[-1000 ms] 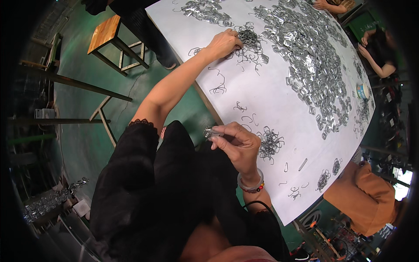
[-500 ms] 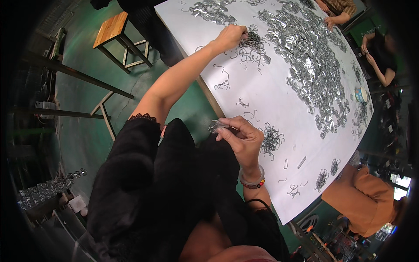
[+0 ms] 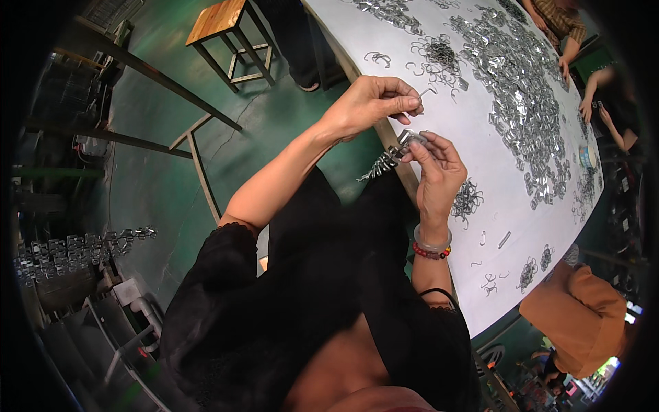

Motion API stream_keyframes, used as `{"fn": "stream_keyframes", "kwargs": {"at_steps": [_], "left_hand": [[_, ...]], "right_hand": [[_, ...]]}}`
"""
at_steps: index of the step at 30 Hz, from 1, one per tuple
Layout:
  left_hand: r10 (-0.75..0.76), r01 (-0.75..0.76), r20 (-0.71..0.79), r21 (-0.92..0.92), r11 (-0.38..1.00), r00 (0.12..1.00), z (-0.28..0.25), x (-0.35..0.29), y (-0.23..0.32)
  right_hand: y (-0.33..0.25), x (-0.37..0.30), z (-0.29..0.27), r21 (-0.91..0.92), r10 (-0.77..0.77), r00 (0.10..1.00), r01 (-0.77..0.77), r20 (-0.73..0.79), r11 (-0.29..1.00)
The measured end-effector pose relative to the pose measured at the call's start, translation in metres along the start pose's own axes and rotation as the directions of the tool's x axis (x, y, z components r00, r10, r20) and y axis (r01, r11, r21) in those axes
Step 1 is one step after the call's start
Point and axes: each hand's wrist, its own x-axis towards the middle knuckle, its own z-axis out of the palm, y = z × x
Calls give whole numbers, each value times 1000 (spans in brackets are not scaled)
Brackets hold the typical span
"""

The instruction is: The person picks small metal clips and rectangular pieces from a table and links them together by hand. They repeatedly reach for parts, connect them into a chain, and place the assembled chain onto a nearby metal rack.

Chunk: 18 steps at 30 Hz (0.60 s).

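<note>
My left hand [image 3: 374, 106] is over the near edge of the white table, thumb and fingers pinching a small bent wire hook [image 3: 429, 90] whose tip sticks out past them. Just below it, my right hand [image 3: 439, 165] grips shiny metal buckle-like pieces [image 3: 406, 136]. A row of dark curved hooks [image 3: 382, 165] hangs from these toward my lap; the fingers hide how they join. Beyond my left hand lies a heap of wire hooks [image 3: 439, 52]. Beside my right wrist sits another hook heap [image 3: 467, 199].
A large mound of flat silver pieces [image 3: 522, 103] covers the middle of the white table [image 3: 480, 302]. A small tub [image 3: 587, 156] stands at the far edge. Other people's hands [image 3: 564, 69] work there. A wooden stool [image 3: 218, 20] stands on the green floor at left.
My left hand has come back from the far hook heap, carrying a wire hook close to my right hand. My right hand has risen and turned, so the hanging hooks now show. The view has shifted.
</note>
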Motion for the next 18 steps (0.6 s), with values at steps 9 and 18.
{"fn": "stream_keyframes", "kwargs": {"at_steps": [9,18], "left_hand": [[176,-146,-140,199,969,974,20,-43,-22],[426,-381,-260,207,901,867,24,-46,-1]], "right_hand": [[-8,-6,12,-56,-117,993,116,-21,992],[-46,30,-7,-404,-259,934,342,248,848]]}}
